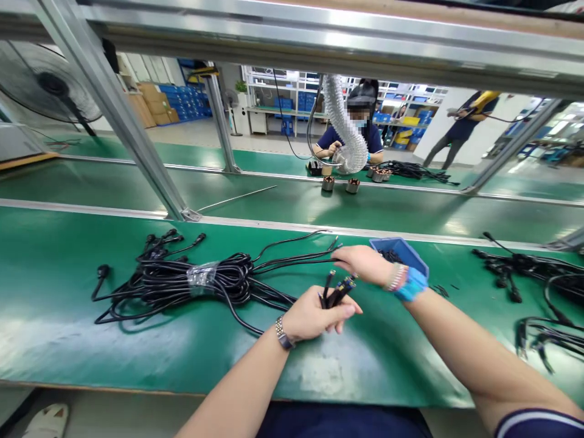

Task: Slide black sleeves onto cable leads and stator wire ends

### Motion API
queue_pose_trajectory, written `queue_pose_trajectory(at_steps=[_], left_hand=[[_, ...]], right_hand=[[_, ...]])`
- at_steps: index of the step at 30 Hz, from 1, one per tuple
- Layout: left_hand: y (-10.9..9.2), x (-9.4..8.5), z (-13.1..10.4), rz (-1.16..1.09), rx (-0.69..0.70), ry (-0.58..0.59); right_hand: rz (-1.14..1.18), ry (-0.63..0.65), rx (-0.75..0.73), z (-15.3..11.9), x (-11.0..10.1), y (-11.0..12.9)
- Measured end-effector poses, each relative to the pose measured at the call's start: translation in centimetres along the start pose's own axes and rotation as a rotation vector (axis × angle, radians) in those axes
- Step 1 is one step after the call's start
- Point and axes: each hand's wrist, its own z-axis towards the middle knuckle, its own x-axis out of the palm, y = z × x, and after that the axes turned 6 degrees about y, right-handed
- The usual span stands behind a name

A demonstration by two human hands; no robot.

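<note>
A coiled bundle of black cables (201, 281), wrapped with clear film, lies on the green table left of centre. Black connectors stick out at its left end. My left hand (314, 313), with a metal watch at the wrist, is closed around several black cable ends whose coloured wire tips point up. Beyond it, my right hand (360, 263) has its fingers pinched at the end of loose black cables that run from the bundle. A blue wristband and a bracelet are on that wrist. Just behind the right hand stands a blue bin (413, 258) with small black pieces inside.
More black cables (529, 267) lie at the right. Small black pieces (441, 291) are scattered beside the bin. A metal frame post (123, 115) rises at the left, and a rail crosses overhead. Across the bench, a person (375, 137) sits behind a flexible duct (340, 118).
</note>
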Motion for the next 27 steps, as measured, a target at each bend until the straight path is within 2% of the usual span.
queue_pose_trajectory(at_steps=[3, 4, 6, 9, 13, 15, 17, 18, 19, 20, 22, 23, 25, 27], left_hand=[[-0.1, 0.7, 0.3, 0.104, 0.171, -0.157], [0.0, 1.1, 0.3, 0.163, 0.215, -0.177], [0.1, 1.6, 0.5, 0.278, 0.234, -0.128], [0.7, 2.1, 0.9, 0.41, 0.135, 0.015], [1.1, 2.0, 1.3, 0.474, 0.011, 0.035], [1.2, 1.8, 1.3, 0.412, -0.049, 0.022], [1.3, 1.6, 1.3, 0.328, -0.107, 0.017], [1.4, 1.5, 1.3, 0.286, -0.128, 0.018], [1.5, 1.4, 1.3, 0.253, -0.137, 0.015], [1.5, 1.3, 1.3, 0.229, -0.129, 0.002], [1.7, 1.1, 1.3, 0.19, -0.093, -0.036], [1.8, 1.0, 1.3, 0.174, -0.077, -0.053], [1.7, 0.8, 1.3, 0.149, -0.069, -0.086], [1.6, 0.7, 1.4, 0.134, -0.081, -0.131]], right_hand=[[0.034, -0.083, -0.035, -6.2, -0.4, 0.4], [0.051, -0.095, -0.067, -7.8, -0.1, 1.2], [0.107, -0.13, -0.123, -10.0, 0.8, 3.1], [0.246, -0.26, -0.113, -11.2, 2.0, 4.9], [0.537, -0.428, -0.118, -11.4, 1.9, 4.7], [0.668, -0.449, -0.136, -11.5, 1.4, 4.2], [0.772, -0.399, -0.148, -11.2, 1.1, 3.0], [0.808, -0.362, -0.113, -11.0, 0.9, 2.0], [0.814, -0.323, -0.014, -10.5, 0.9, 0.7], [0.805, -0.291, 0.123, -10.0, 0.9, -0.9], [0.627, -0.234, 0.559, -8.6, 1.4, -4.7], [0.569, -0.218, 0.657, -7.8, 1.8, -6.5], [0.497, -0.169, 0.762, -6.1, 2.7, -9.7], [0.453, -0.099, 0.819, -4.7, 3.8, -11.6]])
